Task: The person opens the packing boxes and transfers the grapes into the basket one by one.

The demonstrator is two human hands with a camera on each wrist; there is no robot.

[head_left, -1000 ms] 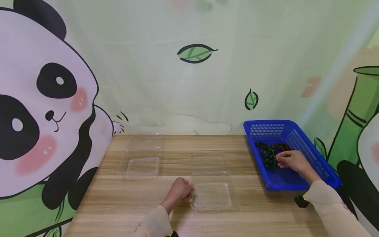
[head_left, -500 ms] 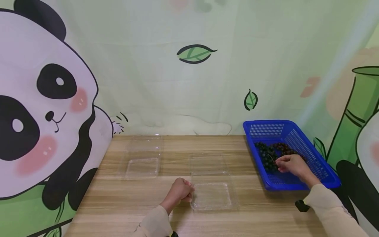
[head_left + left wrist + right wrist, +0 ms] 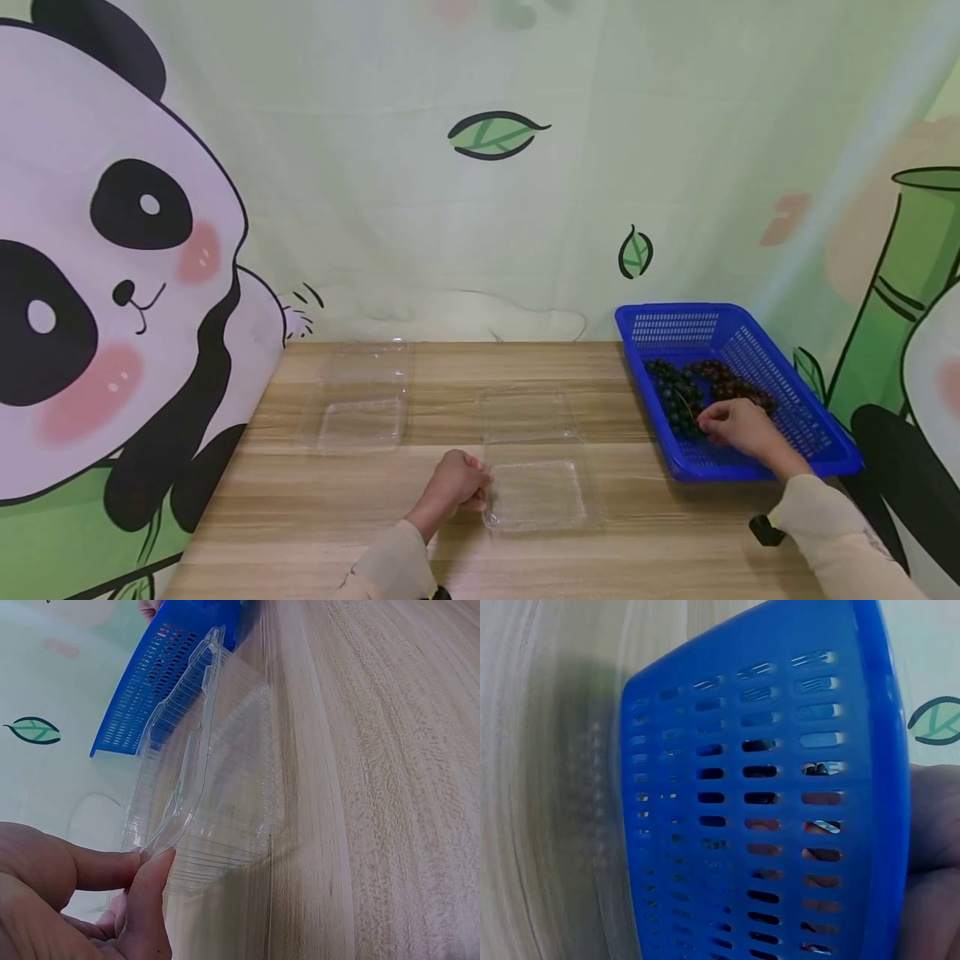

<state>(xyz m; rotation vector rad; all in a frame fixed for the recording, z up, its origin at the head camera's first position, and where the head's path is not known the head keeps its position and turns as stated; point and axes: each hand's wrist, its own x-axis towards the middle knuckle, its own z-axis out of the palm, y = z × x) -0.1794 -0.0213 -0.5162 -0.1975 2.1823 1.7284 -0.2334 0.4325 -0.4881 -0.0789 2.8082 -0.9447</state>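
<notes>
My left hand [image 3: 456, 482] pinches the left rim of an opened clear plastic clamshell box [image 3: 536, 497] between thumb and finger. The same box [image 3: 225, 787] fills the middle of the left wrist view, its bottom resting on the table. Over at the right, my right hand [image 3: 742, 429] reaches into a blue plastic basket [image 3: 678, 462]. Its thumb and fingertips pinch the stem of a bunch of dark grapes [image 3: 671, 392], which lies low in the basket. Beside it lies a bunch of reddish-brown grapes [image 3: 738, 390]. In the right wrist view, the slotted basket wall [image 3: 780, 780] hides most of that hand.
A second opened clear box [image 3: 363, 421] stands at the back left of the wooden table [image 3: 300, 525]. A printed cloth backdrop [image 3: 360, 208] with pandas and leaves rises behind the table's back edge.
My right hand has shifted slightly toward me, and the dark grapes have sunk and spread beside it. More of the reddish-brown bunch shows. My left hand has stayed on the box rim.
</notes>
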